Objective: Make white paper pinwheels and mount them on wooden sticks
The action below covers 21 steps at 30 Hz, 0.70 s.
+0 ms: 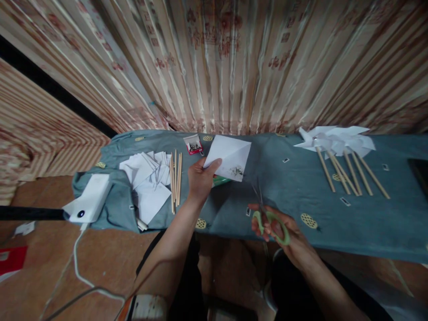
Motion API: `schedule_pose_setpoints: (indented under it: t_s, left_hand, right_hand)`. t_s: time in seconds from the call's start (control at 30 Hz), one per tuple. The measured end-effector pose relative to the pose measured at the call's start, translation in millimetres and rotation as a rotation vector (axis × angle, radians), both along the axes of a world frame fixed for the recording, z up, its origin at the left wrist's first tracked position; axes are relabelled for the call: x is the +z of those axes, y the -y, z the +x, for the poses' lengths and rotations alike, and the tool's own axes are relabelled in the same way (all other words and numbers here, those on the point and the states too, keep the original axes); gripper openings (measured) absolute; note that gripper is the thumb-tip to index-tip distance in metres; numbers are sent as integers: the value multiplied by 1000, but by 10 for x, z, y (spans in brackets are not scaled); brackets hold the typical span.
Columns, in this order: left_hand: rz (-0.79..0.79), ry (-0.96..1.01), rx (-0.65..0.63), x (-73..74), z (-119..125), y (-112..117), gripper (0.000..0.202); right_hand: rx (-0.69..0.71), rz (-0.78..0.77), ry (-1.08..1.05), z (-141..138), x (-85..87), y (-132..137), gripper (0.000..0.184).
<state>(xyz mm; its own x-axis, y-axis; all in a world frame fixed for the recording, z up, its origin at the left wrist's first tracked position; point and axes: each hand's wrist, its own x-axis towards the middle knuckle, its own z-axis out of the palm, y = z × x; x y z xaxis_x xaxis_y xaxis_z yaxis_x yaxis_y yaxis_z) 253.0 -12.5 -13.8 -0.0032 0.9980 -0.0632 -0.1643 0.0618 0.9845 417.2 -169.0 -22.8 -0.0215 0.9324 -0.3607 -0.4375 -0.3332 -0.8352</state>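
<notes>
My left hand [199, 179] pinches a square sheet of white paper [230, 154] by its left edge, thumb on top. A crease runs across the sheet, and a small dark print shows near its lower corner. Just beneath it, part of a green object [220, 181] peeks out; the rest is hidden. Scissors [264, 209] with pale green handles sit in my right hand [284, 227], fingers through the loops, blades pointing up toward the paper but apart from it. Whether the blades are slightly parted is hard to make out.
Left of the paper lie wooden sticks [176, 180], a pile of white paper squares [147, 171] and a small red box of metal pins [194, 146]. Several paper pinwheels on sticks [344, 145] rest at the right. A white device [92, 198] with a cable stands at the left end.
</notes>
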Motion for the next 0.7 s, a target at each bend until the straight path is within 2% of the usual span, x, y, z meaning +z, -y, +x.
schedule_pose_setpoints:
  t_s: [0.2,0.43,0.7]
  left_hand:
    - [33,-95,-79,-61,60,80,20]
    - [60,-143,-140,-120,89,134,20]
    - [58,-142,-149,-113,119,151,18]
  right_hand:
    - [170,125,83,44,-154,0,56]
    - [128,81,69,26,-111,-33,51]
    - [107,63,51,34,-126,-36,49]
